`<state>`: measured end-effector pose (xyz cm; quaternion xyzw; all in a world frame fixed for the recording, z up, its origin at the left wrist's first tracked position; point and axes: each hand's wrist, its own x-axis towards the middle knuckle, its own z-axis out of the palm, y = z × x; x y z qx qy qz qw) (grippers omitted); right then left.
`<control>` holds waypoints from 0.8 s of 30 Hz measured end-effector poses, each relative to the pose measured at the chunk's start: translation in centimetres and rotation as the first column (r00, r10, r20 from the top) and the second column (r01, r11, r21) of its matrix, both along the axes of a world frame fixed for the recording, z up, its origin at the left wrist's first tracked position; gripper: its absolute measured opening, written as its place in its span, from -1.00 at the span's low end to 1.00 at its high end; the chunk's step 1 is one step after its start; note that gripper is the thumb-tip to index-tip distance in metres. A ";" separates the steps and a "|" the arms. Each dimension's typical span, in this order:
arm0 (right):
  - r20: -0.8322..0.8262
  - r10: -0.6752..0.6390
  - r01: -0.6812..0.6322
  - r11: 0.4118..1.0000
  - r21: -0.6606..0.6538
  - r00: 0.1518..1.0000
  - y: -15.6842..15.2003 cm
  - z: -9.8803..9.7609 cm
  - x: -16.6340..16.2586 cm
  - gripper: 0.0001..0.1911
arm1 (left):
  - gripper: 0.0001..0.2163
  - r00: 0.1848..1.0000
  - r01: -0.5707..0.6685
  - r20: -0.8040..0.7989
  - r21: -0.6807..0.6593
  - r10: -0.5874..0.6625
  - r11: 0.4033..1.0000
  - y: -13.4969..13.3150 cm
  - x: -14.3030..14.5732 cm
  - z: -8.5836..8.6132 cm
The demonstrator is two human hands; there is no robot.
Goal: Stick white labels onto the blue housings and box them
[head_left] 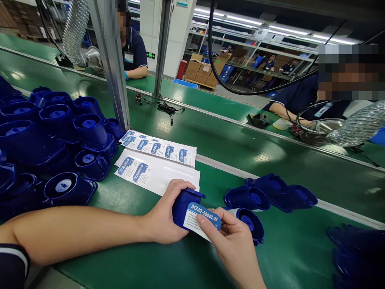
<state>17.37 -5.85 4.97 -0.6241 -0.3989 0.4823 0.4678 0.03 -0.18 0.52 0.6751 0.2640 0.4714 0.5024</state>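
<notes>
My left hand (167, 214) is wrapped round a blue plastic housing (183, 204) held low over the green bench (144, 257). My right hand (230, 245) presses a blue-and-white label (203, 216), printed "DC52Q-5000L/H", against the housing's side with the thumb on top. Just behind lie two sheets of the same labels (156, 166), one partly peeled. To the right, three more blue housings (261, 198) lie on their sides.
A heap of blue housings (51, 136) fills the left of the bench. A metal post (111, 64) stands behind it. A green conveyor belt (240, 140) carries a black cable (164, 107). Two people sit across the belt; more blue parts (357, 249) lie at right.
</notes>
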 end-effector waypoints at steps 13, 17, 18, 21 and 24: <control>-0.023 -0.008 0.008 1.000 -0.002 1.000 0.0 -0.2 0.0 -0.56 | -0.22 1.000 0.003 -0.008 -0.001 -0.003 1.000 0.0 0.0 0.1; 0.027 0.004 -0.005 1.000 0.028 1.000 0.0 -0.3 0.2 -0.56 | -0.22 1.000 0.009 -0.008 0.008 -0.009 1.000 -0.1 -0.1 0.0; 0.074 0.016 -0.020 0.999 0.049 0.997 -0.1 -0.3 0.2 -0.57 | -0.23 1.000 0.007 -0.008 0.013 -0.007 1.000 -0.1 -0.1 0.0; 0.307 0.023 -0.063 0.991 0.121 0.952 -0.2 -0.3 0.2 -0.63 | -0.27 1.000 -0.017 0.004 0.029 0.017 0.999 0.0 0.1 0.1; 0.410 -0.055 -0.019 0.985 0.173 0.910 -0.3 -0.3 0.0 -0.33 | -0.28 0.999 -0.033 0.011 0.058 0.033 0.998 0.1 0.2 0.2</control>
